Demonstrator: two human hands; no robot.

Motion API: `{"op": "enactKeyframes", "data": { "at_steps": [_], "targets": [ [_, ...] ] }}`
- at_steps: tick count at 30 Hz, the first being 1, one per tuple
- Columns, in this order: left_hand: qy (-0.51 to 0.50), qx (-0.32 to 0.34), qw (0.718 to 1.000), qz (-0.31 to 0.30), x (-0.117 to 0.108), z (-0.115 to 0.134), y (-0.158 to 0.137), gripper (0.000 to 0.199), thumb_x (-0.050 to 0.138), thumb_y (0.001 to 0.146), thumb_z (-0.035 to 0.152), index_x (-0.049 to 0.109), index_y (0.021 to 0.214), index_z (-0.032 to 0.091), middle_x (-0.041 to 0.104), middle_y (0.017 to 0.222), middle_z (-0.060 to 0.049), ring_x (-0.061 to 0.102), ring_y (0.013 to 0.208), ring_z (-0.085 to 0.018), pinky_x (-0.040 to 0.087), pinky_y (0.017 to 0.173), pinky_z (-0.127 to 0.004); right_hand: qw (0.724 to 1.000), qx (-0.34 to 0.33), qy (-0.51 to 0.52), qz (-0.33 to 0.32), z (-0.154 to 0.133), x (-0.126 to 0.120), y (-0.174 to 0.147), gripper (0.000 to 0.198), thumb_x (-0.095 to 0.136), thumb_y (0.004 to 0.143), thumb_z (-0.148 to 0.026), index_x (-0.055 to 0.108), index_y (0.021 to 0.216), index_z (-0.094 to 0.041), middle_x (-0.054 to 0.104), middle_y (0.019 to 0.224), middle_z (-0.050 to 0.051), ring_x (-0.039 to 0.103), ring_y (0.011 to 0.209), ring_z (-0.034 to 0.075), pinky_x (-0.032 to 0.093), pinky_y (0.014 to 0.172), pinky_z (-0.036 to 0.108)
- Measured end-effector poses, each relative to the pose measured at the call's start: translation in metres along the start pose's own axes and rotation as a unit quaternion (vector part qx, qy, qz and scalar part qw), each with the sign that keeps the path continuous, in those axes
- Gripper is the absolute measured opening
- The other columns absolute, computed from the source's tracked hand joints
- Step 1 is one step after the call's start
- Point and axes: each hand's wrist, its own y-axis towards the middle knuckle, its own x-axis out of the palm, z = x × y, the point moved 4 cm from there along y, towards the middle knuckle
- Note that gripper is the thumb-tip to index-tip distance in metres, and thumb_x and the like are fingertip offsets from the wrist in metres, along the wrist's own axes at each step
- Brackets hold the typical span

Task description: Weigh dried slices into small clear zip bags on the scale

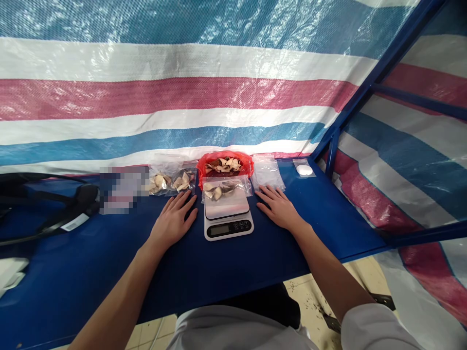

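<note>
So there's a small white kitchen scale [228,233] sitting mid-surface, right between the two hands, and a clear bag [219,189] with some dried-looking slices in it is lying across its plate. The scale has a dark display strip facing the person; any reading's too small for me to make out.

Left hand [174,216] is palm down just beside the scale, fingers spread, grip wide open with nothing in it. Right hand [279,206] is pretty much the same on the other side: flat, relaxed, grip open, holding nothing.

Just behind the scale there's a red bag [249,165], mouth open, with a pile of pale and brown slices [226,166] inside. A couple of filled clear bags [159,182] lie past the left fingertips, and flat clear bags [268,172] are at the right ones; can't tell if they're touching. Farther right is a white rounded thing [304,169] on a little clear pouch.

It's all on a blue surface [226,272], with black strappy gear [87,197] at far left and striped sheeting [182,95] behind.
</note>
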Motion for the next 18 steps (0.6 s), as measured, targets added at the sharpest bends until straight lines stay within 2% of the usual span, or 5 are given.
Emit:
{"op": "enactKeyframes", "data": {
  "at_steps": [7, 12, 18],
  "targets": [
    [0.008, 0.004, 1.0, -0.008, -0.001, 0.001, 0.0, 0.059, 0.036, 0.102, 0.054, 0.061, 0.143, 0.019, 0.051, 0.156, -0.016, 0.046, 0.146, -0.038, 0.036, 0.12, -0.06, 1.0, -0.001, 0.0, 0.0, 0.0, 0.0, 0.0, 0.052, 0.037, 0.107, -0.046, 0.051, 0.153, -0.026, 0.041, 0.164, 0.005, 0.034, 0.154, 0.03, 0.028, 0.126, 0.054],
    [0.003, -0.001, 1.0, -0.002, -0.003, 0.003, 0.001, 0.055, 0.039, 0.101, 0.052, 0.062, 0.141, 0.021, 0.052, 0.155, -0.014, 0.048, 0.144, -0.038, 0.036, 0.12, -0.061, 1.0, -0.004, -0.006, 0.007, 0.0, 0.001, 0.0, 0.051, 0.038, 0.106, -0.046, 0.052, 0.152, -0.027, 0.044, 0.162, 0.005, 0.037, 0.153, 0.03, 0.03, 0.125, 0.054],
    [0.003, 0.0, 0.999, 0.036, -0.014, 0.01, 0.004, 0.05, 0.042, 0.1, 0.046, 0.065, 0.136, 0.02, 0.059, 0.148, -0.016, 0.055, 0.138, -0.035, 0.044, 0.116, -0.055, 1.0, -0.011, 0.0, 0.027, -0.002, -0.01, 0.002, 0.048, 0.046, 0.104, -0.044, 0.058, 0.147, -0.027, 0.051, 0.157, 0.006, 0.045, 0.148, 0.032, 0.038, 0.122, 0.052]
  ]
}}
